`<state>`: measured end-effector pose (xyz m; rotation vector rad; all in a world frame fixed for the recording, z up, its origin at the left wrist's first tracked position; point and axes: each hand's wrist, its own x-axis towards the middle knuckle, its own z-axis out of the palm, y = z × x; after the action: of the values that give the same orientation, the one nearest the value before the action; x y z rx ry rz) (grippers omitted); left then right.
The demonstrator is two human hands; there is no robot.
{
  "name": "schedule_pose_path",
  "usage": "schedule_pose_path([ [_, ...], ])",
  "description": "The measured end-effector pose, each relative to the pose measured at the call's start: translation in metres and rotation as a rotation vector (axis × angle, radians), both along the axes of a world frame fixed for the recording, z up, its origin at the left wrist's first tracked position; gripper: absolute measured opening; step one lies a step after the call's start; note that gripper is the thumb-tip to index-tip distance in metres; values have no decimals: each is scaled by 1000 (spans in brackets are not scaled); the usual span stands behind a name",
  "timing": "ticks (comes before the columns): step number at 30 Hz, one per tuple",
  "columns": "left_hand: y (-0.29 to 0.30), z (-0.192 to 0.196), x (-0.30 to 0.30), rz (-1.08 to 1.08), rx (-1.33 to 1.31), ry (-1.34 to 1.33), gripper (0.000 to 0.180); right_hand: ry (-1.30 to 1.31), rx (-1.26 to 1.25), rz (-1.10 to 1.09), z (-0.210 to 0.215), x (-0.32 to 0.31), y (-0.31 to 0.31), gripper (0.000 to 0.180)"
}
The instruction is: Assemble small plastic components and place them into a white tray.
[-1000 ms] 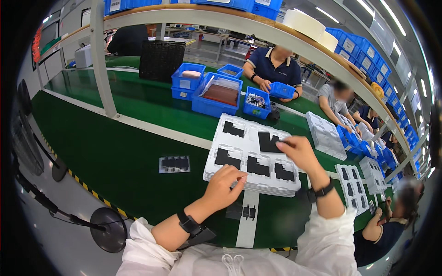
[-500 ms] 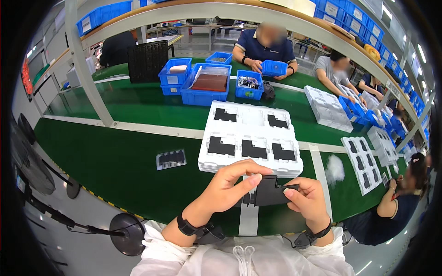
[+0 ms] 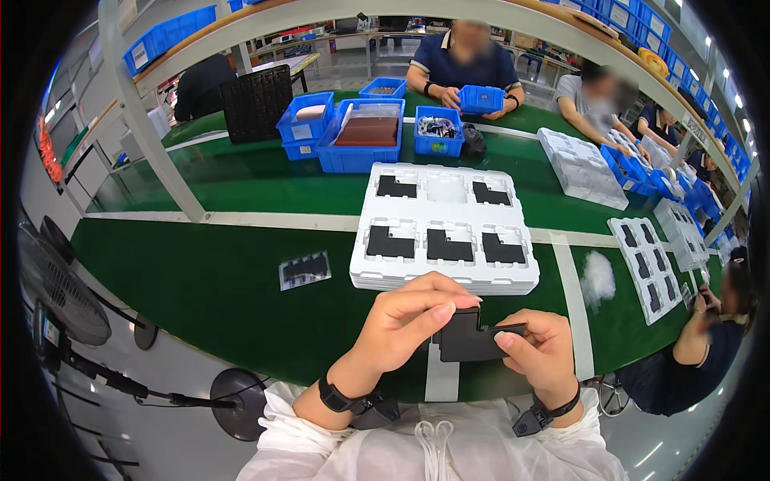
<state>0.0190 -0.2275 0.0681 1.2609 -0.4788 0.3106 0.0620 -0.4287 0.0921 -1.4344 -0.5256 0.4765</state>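
Note:
Between my two hands is a flat black L-shaped part (image 3: pixel 469 341), held up over the near edge of the green table. My left hand (image 3: pixel 409 325) pinches its upper left corner between thumb and fingertips. On the other side, my right hand (image 3: pixel 539 346) grips the lower arm of the L, thumb on the face toward me. Just beyond my hands lies a stack of white trays (image 3: pixel 437 272). Several similar black parts (image 3: pixel 449 245) rest in the top tray's pockets; its back middle pocket holds none.
Left of the trays lies a clear bag with dark pieces (image 3: pixel 305 270). Blue bins (image 3: pixel 361 159) stand farther back. A second white tray (image 3: pixel 644 264) and a white fluffy clump (image 3: pixel 597 279) are on the right. Several people sit around the table; a fan (image 3: pixel 68 280) stands left.
The view has shifted slightly, so the table and trays appear a little higher and to the right. Both hands keep hold of the black part, which stays nearly in place.

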Motion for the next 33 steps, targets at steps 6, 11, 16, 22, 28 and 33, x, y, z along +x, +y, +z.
schedule_pose_path([
  [6, 3, 8, -3, 178, 280, -132, 21, -34, 30, 21, 5, -4, -2, 9],
  [11, 0, 5, -5, 152, 247, -105, 28, 84, 72, 15, 4, -3, 1, 9],
  [16, -5, 2, -7, -9, -54, -38, 29, 97, 68, 19, 3, -3, 4, 8],
  [22, -6, -10, -2, 58, 11, -163, 29, 65, 111, 34, 3, -4, 5, 8],
  [28, -10, -16, 0, 58, -81, -144, 29, 109, 124, 45, 2, -5, 7, 8],
  [33, -13, -21, 5, -47, -218, -109, 24, 97, 98, 23, 3, -4, 6, 8],
])
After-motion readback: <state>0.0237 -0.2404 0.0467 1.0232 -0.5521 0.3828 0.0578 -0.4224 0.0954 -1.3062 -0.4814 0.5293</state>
